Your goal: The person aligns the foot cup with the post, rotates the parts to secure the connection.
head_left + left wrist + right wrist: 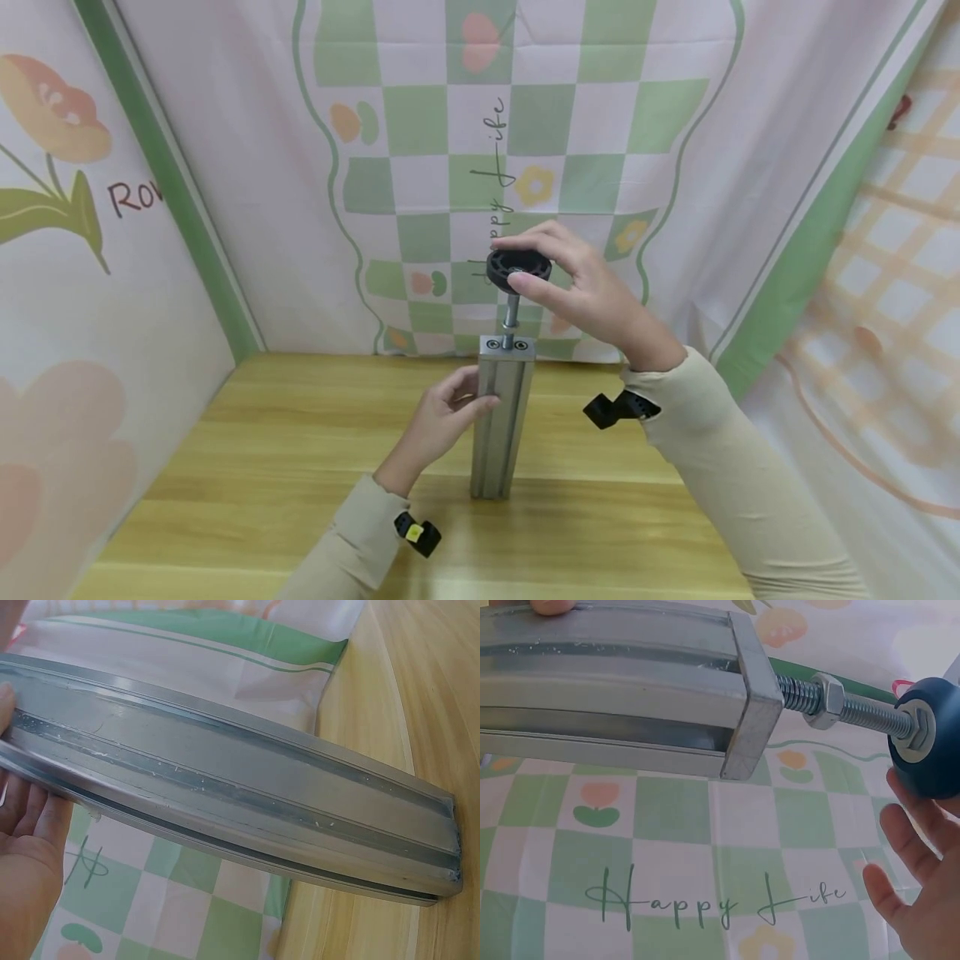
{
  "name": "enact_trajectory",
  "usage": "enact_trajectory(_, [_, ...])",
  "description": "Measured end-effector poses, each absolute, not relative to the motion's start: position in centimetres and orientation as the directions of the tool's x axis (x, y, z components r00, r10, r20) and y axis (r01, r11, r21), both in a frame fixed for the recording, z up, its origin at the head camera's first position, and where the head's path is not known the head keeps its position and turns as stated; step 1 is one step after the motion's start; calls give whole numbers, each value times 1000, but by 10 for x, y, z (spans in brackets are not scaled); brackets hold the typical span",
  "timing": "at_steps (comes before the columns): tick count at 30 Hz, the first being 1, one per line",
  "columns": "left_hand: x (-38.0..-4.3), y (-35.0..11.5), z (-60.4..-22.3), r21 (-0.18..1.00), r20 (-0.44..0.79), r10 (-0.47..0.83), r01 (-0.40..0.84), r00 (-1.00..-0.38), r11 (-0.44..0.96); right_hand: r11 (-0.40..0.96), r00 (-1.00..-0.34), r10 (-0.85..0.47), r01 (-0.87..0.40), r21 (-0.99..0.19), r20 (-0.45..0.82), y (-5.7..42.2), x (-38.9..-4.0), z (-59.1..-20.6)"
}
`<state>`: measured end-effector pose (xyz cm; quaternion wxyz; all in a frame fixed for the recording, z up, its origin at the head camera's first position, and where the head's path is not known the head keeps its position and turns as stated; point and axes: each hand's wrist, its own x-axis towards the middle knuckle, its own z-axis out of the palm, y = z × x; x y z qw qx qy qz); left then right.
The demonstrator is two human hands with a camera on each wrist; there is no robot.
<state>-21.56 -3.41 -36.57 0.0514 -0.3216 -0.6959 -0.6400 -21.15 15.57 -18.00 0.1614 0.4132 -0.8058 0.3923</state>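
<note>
A silver aluminium profile (495,433) stands upright on the wooden table, its grooves running lengthwise. My left hand (438,421) grips it near the top, thumb on the near face and fingers round the left side. An end plate (754,705) with two socket screws caps the profile. Out of its middle rises a threaded rod (866,711) carrying a hex nut (825,703) a short way above the plate. On the rod's top sits a round black levelling foot (498,272). My right hand (588,283) holds that foot between thumb and fingers at its rim.
The wooden table (300,467) ends at a patterned cloth backdrop (420,183). More printed cloth hangs at the left and right sides. Black camera mounts (420,533) are strapped at both wrists, over beige sleeves (720,450).
</note>
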Motion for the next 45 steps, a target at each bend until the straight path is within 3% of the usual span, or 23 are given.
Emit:
enact_trajectory(11, [-215,-34,-365,865,472,382,501,-794,-28,469,-710,-436,-704,-534,553,146,-208,-180])
enact_trajectory(20, [-216,-34,-365,865,475,383,500,-792,-41,503,-734,-410,-677,-537,542,143,-206,-181])
enact_trajectory(28, [-216,-34,-366,864,480,378,502,-792,-45,408,-660,-493,-751,-519,567,146,-208,-184])
enact_trajectory(37, [-215,-33,-365,865,477,376,500,-794,-42,234,-487,-600,-866,-443,635,153,-217,-187])
enact_trajectory(45, [-215,-34,-365,872,462,379,488,-802,-31,150,-466,-684,-842,-518,561,166,-238,-194])
